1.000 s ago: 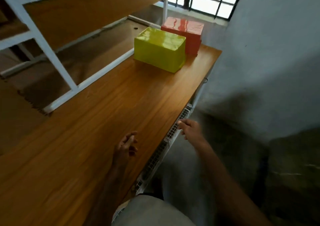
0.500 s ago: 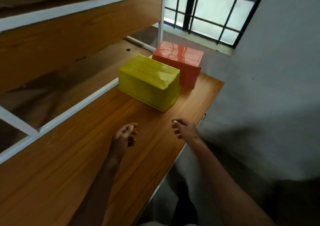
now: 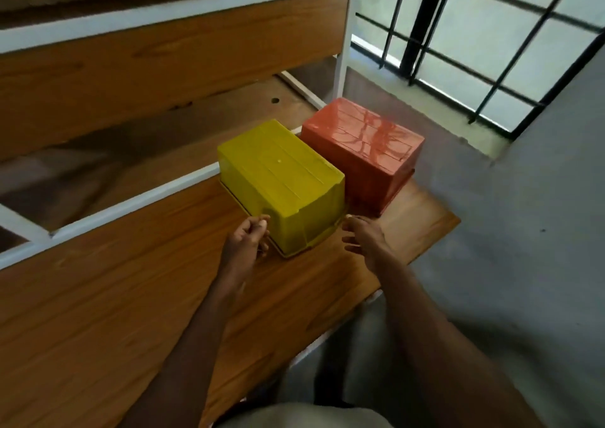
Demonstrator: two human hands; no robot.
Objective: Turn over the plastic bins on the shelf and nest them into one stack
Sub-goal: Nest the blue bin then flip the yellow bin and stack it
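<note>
Yellow bin (image 3: 281, 185) upside down between two empty hands, left (image 3: 245, 243) half-curled, right (image 3: 368, 239) spread

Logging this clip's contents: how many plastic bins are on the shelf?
2. A yellow bin sits upside down nearest the hands; an orange bin sits upside down just behind it, toward the window. None other shows.

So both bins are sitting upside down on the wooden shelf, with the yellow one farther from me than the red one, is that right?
Not quite. The head view shows the yellow bin nearer you, just beyond your hands, and the red bin behind it. Both are upside down on the wooden shelf.
</note>
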